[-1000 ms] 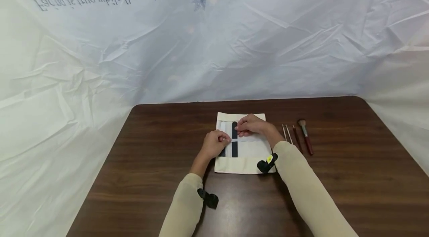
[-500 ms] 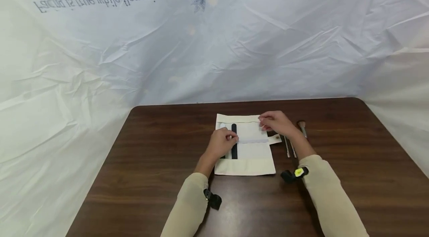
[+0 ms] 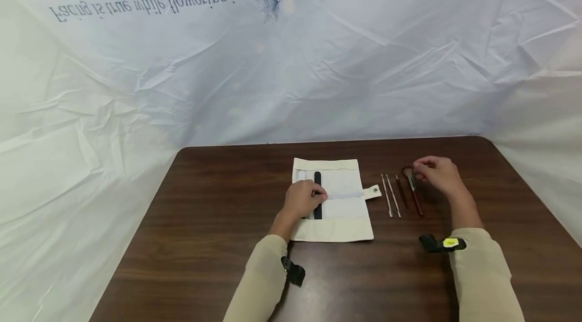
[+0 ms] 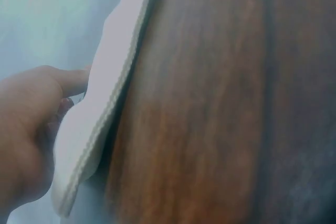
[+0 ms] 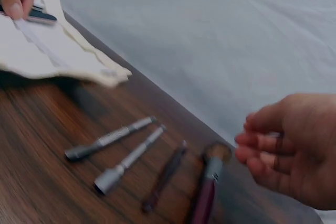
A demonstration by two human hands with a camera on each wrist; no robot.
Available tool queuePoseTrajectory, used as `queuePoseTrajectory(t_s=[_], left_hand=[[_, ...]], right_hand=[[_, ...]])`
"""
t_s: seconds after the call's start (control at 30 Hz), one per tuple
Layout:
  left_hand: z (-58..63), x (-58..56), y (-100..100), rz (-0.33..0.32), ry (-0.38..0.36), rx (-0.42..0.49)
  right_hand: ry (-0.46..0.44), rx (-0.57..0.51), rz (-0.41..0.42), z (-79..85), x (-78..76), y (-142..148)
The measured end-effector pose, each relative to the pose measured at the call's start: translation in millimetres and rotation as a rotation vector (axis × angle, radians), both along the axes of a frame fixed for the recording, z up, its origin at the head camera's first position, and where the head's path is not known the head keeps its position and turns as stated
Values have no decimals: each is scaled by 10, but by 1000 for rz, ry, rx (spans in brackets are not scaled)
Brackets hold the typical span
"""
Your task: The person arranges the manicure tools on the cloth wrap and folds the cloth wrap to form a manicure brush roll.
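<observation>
A cream fabric tool roll [image 3: 337, 231] lies unfolded, with a black flat file [image 3: 318, 179] and a paler strip-shaped piece on its left side. My left hand [image 3: 300, 198] is over that side, thumb and index finger pinching the white band [image 5: 39, 43] that crosses the roll beside the file. My right hand [image 3: 440, 175] hovers beside the head of a brush [image 3: 414, 193] with a dark red handle. Its fingers are loosely bent, hold nothing and stay apart from the brush in the right wrist view.
Left of the brush lie two slim metal tools [image 3: 387, 195] and a thin dark brown tool [image 3: 402, 193]. A snap tab [image 3: 373, 191] sticks out from the roll's right edge. The brown wooden table [image 3: 204, 231] ends at a white sheet [image 3: 318, 84] behind.
My right hand has moved right, from over the roll to beside the brush, uncovering the tab. The left hand has shifted slightly right along the band, over the black file.
</observation>
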State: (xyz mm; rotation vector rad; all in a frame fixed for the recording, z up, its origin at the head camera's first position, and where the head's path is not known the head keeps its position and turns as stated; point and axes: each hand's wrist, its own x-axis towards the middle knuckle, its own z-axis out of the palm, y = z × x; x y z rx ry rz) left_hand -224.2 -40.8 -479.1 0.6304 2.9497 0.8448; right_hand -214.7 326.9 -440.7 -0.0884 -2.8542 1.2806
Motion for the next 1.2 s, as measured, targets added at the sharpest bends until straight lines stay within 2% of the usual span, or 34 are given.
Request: queuePoseTrajectory(t_s=[0.23, 0.4, 0.57, 0.77, 0.87, 0.97, 1.1, 1.2], left_hand=[[13, -26, 15, 14, -34, 3], [-2, -40, 29, 17, -31, 19], [1, -35, 28, 23, -33, 24], [9, -24, 19, 13, -32, 23], [3, -19, 15, 18, -42, 20], [-3, -15, 12, 21, -47, 21], [-4, -12, 14, 21, -46, 17], [-13, -11, 17, 22, -41, 11]], right_hand=[[-216, 98, -5, -6, 2, 77], [-282, 177, -48, -19, -26, 14], [-282, 206, -54, -18, -49, -19], [-277, 159, -56, -12, -49, -25], [-257, 136, -35, -10, -61, -46], [-200, 106, -13, 18, -86, -100], [-104, -19, -7, 70, -139, -263], [-57, -217, -9, 83, -199, -465]])
